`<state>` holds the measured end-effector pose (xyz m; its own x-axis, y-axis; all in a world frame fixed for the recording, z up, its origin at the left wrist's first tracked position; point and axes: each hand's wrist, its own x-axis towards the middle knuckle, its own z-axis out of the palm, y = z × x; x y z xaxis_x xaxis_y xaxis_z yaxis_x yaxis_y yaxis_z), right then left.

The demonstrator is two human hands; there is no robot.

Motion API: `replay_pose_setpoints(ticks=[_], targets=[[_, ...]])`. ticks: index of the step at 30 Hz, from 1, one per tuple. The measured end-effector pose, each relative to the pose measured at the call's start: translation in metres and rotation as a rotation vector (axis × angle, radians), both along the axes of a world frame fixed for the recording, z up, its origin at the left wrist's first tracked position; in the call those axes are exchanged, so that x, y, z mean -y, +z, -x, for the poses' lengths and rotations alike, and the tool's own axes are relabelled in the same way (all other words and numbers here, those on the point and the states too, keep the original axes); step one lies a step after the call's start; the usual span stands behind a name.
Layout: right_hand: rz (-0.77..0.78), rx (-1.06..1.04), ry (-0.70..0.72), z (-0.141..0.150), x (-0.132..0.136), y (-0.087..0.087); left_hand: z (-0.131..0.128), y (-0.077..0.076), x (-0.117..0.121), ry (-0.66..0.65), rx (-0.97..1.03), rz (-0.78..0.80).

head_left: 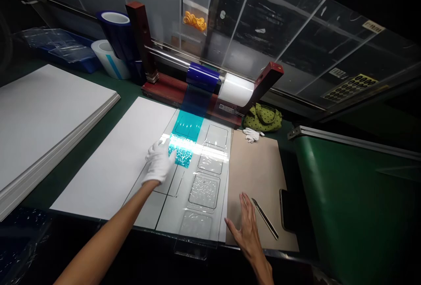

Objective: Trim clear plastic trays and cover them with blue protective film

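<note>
My left hand (159,162), in a white glove, lies at the left edge of a turquoise-looking strip of protective film (189,122). Its thumb reaches onto the wrinkled lower end of the strip; the fingers look spread, slightly blurred. From a dark blue film roll (203,76) on a metal rod, the strip runs down over a white sheet with black drawn lines (148,208). Bare and open, my right hand (246,226) rests near the front of a brown board (255,162). A slim utility knife (265,218) lies just right of its fingers.
Clear squarish pieces (204,190) lie in a column right of the strip. A white film roll (237,89) shares the red-brown stand (171,87). White sheets (52,118) are stacked left. A phone (289,210), a green dotted pouch (263,117) and a green surface (355,188) lie right.
</note>
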<state>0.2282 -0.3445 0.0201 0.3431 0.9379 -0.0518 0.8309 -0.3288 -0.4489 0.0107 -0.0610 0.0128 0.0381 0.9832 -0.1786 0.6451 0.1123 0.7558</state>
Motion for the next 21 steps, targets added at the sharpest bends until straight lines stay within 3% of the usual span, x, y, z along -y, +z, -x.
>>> replay_pose_setpoints(ticks=[5, 9, 12, 15, 18, 21], targets=[[0.038, -0.099, -0.081, 0.01, 0.019, -0.008, -0.003, -0.011, -0.089, 0.004, -0.195, 0.054], [0.029, -0.099, -0.089, 0.019, 0.037, -0.022, -0.014, -0.017, -0.119, -0.038, -0.174, 0.111], [-0.013, -0.106, -0.146, 0.025, 0.045, -0.027, -0.012, -0.016, -0.116, -0.097, -0.062, 0.125], [-0.03, -0.151, -0.162, 0.029, 0.042, -0.021, 0.001, -0.016, -0.098, -0.141, 0.109, 0.165], [-0.039, -0.268, -0.134, 0.032, 0.021, -0.001, 0.017, -0.019, -0.074, -0.122, 0.253, 0.24], [-0.058, -0.498, -0.132, 0.043, -0.019, 0.025, 0.033, -0.018, -0.049, -0.081, 0.348, 0.322]])
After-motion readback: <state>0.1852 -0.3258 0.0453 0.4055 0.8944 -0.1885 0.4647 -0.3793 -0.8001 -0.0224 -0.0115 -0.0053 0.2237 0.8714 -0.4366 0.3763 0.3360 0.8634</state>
